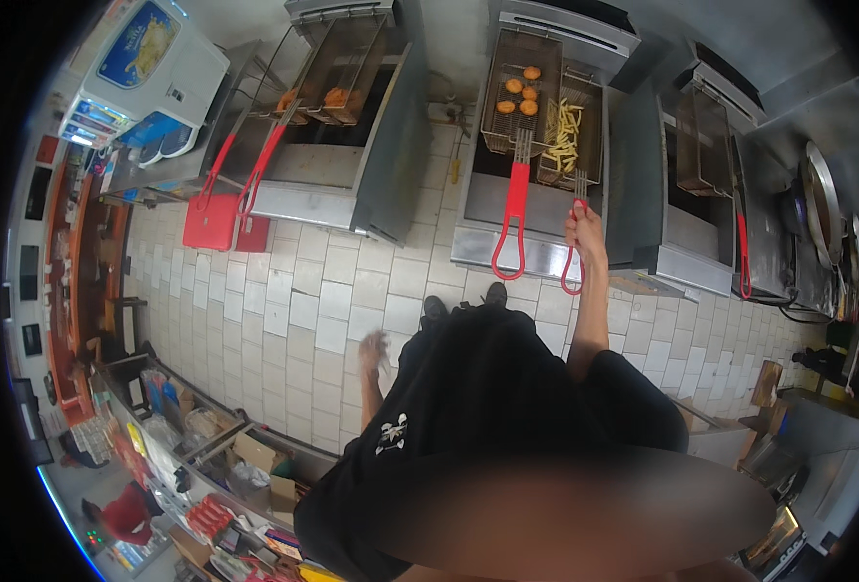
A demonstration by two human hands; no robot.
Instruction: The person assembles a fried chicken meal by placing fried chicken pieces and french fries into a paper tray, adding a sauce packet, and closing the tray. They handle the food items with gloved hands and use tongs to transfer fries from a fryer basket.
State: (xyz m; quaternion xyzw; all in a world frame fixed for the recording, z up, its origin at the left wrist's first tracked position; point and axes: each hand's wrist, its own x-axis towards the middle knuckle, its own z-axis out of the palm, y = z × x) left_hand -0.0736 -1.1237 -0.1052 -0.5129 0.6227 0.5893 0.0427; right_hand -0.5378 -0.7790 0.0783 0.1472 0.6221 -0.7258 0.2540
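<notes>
My right hand (585,233) is closed around the red handle of a wire fry basket (585,80) at the middle fryer (478,215). Pale yellow French fries (563,136) lie in that basket. Close beside it on the left sits a second fry basket (522,48), holding several round golden-brown fried pieces (514,86); its red handle (515,199) points toward me and nothing grips it. Low on my left, above the tiles, hangs my left hand (373,351). Motion smears its fingers, and no held thing shows there.
Another fryer (381,184) stands left, its baskets holding browned food (337,98) and their red handles jutting out above a red container (211,221). To the right is a fryer with one basket (706,145). Behind me on the left runs a cluttered shelf (245,427) with boxes and bags.
</notes>
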